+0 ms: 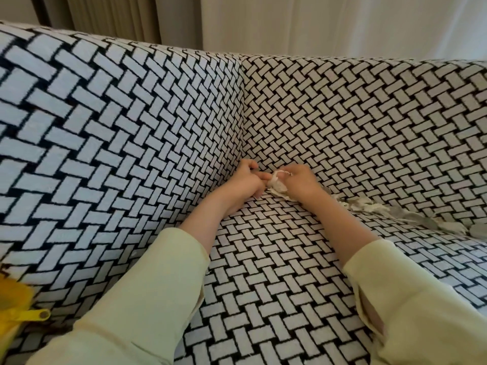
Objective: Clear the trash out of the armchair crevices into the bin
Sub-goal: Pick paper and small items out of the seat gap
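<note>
A person in pale yellow sleeves (147, 293) leans over a black-and-white woven armchair (126, 133), both hands working at the rear corner where the seat meets the back and the arm. The right hand (300, 183) is clamped around a crumpled paper wad (275, 184) that sits right at the corner crevice (243, 143). The left hand (246, 180) lies just beside it with its fingers curled. One finger reaches the wad's edge, but whether that hand grips the paper or only presses into the fabric cannot be told from this view.

More strewn trash (374, 206) lines the seam between seat and backrest to the right. It looks like torn white paper mixed with silvery, foil-like scraps, partly tucked into the fold.

The wad appears light, soft and easily squashed. A full-fisted squeeze should gather it in one go, with little risk beyond shedding fragments. The thinner scraps along the seam look flimsy and likely to tear, so they probably call for a fingertip pinch close to where each piece enters the fold, not a tug on a loose end. The foil pieces may be slick and could slide deeper if pushed.

A yellow bin (13, 301) shows at the lower left edge, well apart from the hands. Curtains (329, 25) hang behind the chair.
</note>
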Motion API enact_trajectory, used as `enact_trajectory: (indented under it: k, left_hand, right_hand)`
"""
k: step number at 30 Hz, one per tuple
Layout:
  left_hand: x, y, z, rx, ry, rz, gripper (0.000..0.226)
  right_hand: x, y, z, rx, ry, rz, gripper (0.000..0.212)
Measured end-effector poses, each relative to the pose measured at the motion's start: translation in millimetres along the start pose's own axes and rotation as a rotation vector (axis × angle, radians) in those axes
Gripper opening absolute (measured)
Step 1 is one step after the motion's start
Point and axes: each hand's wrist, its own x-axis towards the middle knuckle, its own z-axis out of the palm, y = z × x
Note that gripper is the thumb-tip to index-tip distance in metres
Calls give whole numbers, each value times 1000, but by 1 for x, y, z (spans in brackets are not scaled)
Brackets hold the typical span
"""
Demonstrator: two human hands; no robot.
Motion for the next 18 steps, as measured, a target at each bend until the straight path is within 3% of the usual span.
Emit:
enact_trajectory:
  k: [5,8,10,12,15,18]
  left_hand:
    - [-8,1,12,-221,-19,45,54]
    - [-10,2,10,-440,38,97,31]
    - [-9,0,11,-327,44,116,13]
    - [-11,-1,13,-94,31,126,11]
    - [-15,-2,12,-10,8,122,19]
    - [-18,-2,6,-45,23,66,43]
  right_hand:
    - [-7,-2,-11,232,-122,121,29]
    - [-13,-9,-18,389,-325,135,18]
    - [-15,-14,-18,373,-426,130,14]
    - [-15,-15,-19,395,-493,104,23]
    - [-13,-8,-29,562,-565,118,26]
    - [-14,-4,-37,507,-610,55,25]
